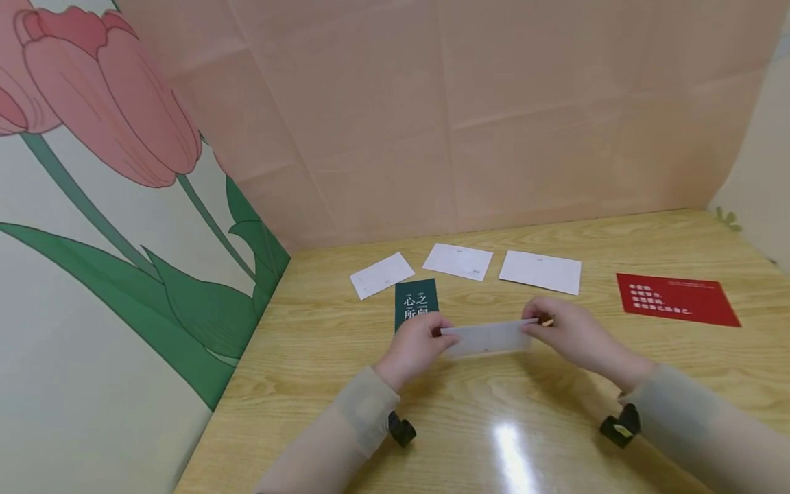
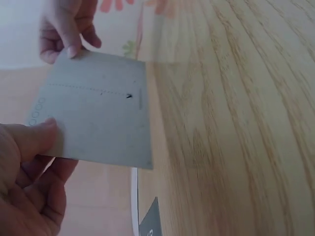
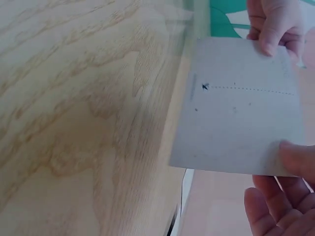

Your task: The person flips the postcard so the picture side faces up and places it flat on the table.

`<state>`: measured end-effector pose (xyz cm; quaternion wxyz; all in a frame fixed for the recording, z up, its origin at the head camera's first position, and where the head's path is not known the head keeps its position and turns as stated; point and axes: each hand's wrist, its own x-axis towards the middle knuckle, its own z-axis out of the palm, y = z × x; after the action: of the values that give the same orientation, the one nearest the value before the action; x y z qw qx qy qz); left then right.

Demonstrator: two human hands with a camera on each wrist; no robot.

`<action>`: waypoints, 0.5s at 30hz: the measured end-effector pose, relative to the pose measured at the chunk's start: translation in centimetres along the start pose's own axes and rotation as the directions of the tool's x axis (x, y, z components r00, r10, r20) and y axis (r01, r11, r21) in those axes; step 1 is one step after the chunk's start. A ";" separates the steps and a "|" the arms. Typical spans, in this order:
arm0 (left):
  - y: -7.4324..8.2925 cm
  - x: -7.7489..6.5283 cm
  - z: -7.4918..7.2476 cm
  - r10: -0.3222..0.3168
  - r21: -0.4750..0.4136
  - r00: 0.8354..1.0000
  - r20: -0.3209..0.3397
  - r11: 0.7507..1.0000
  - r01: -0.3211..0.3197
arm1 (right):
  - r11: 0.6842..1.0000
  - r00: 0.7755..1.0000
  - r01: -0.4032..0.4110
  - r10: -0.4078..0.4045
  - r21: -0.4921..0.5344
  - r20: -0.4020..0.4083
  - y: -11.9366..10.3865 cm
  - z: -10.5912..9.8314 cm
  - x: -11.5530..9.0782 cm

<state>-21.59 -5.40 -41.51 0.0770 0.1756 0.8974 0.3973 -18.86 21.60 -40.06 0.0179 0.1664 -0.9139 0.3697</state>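
Observation:
A pale postcard [image 1: 487, 339] is held up over the table between both hands, tilted in the head view. My left hand [image 1: 417, 344] pinches one short end with the thumb on the near face. At the other end my right hand [image 1: 564, 332] grips it between thumb and fingers. In the left wrist view the postcard [image 2: 101, 108] shows a dotted line, a small dark mark and a row of circles. The right wrist view shows the same face of the postcard [image 3: 238, 113]. Just behind the left hand lies a dark green card [image 1: 415, 296] with white characters, partly hidden by that hand.
Along the back of the wooden table [image 1: 296, 384] lie three white cards: a left one [image 1: 382, 275], a middle one [image 1: 458, 261] and a right one [image 1: 540, 272]. A red card [image 1: 677, 299] with white writing lies at the right. Pink cloth [image 1: 469, 123] hangs behind.

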 end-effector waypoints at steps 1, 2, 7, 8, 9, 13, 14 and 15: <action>0.0 -0.1 -0.1 0.034 0.017 0.999 -0.013 0.999 -0.033 | 1.000 1.000 0.004 -0.004 0.004 -0.002 0.0 -0.1 -0.1; 0.1 -0.2 -0.1 0.068 0.036 0.997 -0.028 0.997 -0.067 | 1.000 1.000 0.006 -0.006 0.014 0.000 -0.1 -0.1 -0.1; 0.1 -0.9 -0.6 0.253 0.196 0.963 -0.089 0.953 -0.232 | 0.995 0.998 -0.058 0.058 0.081 0.003 0.0 -0.4 -0.5; 0.1 -1.0 -0.7 0.292 0.235 0.951 -0.096 0.936 -0.263 | 0.989 0.996 -0.088 0.088 0.122 0.007 0.0 -0.4 -0.5; 0.0 -1.0 -0.8 0.336 0.275 0.937 -0.101 0.914 -0.298 | 0.979 0.993 -0.120 0.120 0.163 0.009 0.0 -0.4 -0.5; -0.4 -1.3 -1.0 0.514 0.450 0.850 -0.114 0.790 -0.417 | 0.883 0.970 -0.244 0.230 0.400 0.083 0.4 -0.3 -0.3; -0.5 -1.4 -1.0 0.553 0.490 0.825 -0.114 0.754 -0.438 | 0.842 0.961 -0.275 0.248 0.464 0.118 0.5 -0.3 -0.3; -0.6 -1.4 -1.0 0.590 0.528 0.800 -0.111 0.717 -0.455 | 0.795 0.953 -0.302 0.260 0.525 0.155 0.6 -0.3 -0.2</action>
<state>-20.72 -7.02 -41.31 -0.2089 0.3813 0.8803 0.1899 -18.88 22.27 -40.29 -0.1194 0.0410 -0.7858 0.6054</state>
